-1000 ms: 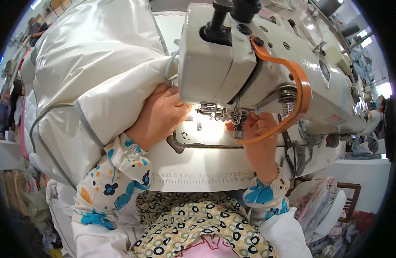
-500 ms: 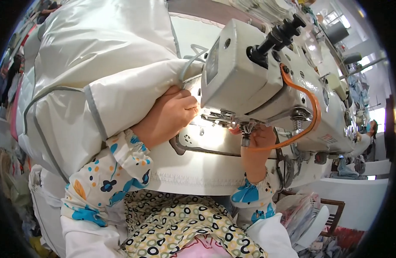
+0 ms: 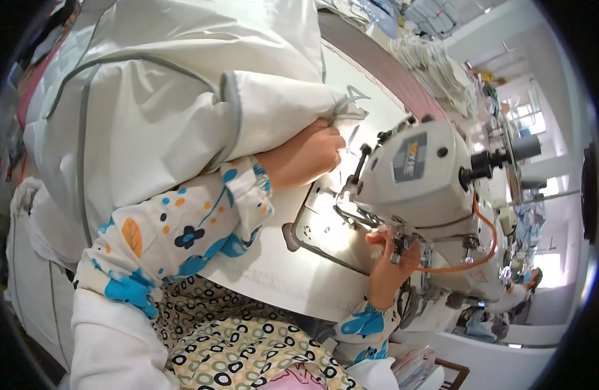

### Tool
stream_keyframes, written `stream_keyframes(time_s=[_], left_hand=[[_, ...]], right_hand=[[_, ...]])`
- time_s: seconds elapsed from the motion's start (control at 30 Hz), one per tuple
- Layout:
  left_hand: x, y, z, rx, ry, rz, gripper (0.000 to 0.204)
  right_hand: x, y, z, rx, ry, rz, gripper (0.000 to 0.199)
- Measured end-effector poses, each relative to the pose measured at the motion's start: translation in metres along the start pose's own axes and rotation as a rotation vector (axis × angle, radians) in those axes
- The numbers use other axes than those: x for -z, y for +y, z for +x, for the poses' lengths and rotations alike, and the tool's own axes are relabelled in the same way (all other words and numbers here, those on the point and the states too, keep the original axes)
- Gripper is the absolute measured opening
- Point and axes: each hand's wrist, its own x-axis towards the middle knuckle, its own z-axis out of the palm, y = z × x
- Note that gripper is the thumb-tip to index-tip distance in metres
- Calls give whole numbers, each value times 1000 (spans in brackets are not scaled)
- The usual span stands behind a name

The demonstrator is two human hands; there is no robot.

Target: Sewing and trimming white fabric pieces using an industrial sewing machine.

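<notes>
A white desk [image 3: 273,273] carries a grey sewing machine [image 3: 423,188] and a bulky white quilted fabric [image 3: 182,97] heaped at its left

The sewing machine head [image 3: 429,188] blocks the centre right; bulky white fabric [image 3: 182,97] fills the upper left. Between them, only the lit needle plate [image 3: 325,227] lies open.

a white wall [image 3: 488,39] fills the upper right of the frame, with bright windows [image 3: 524,114] glowing at the right edge. stacks of folded cloth [image 3: 436,65] line a long shelf [image 3: 384,68] running diagonally across the top. at the lower right, a white tabletop [image 3: 501,364].
</notes>
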Motion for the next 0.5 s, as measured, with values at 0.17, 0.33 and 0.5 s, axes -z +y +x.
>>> stream_keyframes(time_s=[0.17,0.33,0.5], left_hand=[[-10,-24,10,0,68,68,6],[-15,-40,14,8,86,72,6],[-17,-53,21,45,85,109,5]], right_hand=[[1,-2,1,-151,-35,530,18],[3,1,-3,-228,-3,341,31],[2,1,-4,-207,15,521,33]])
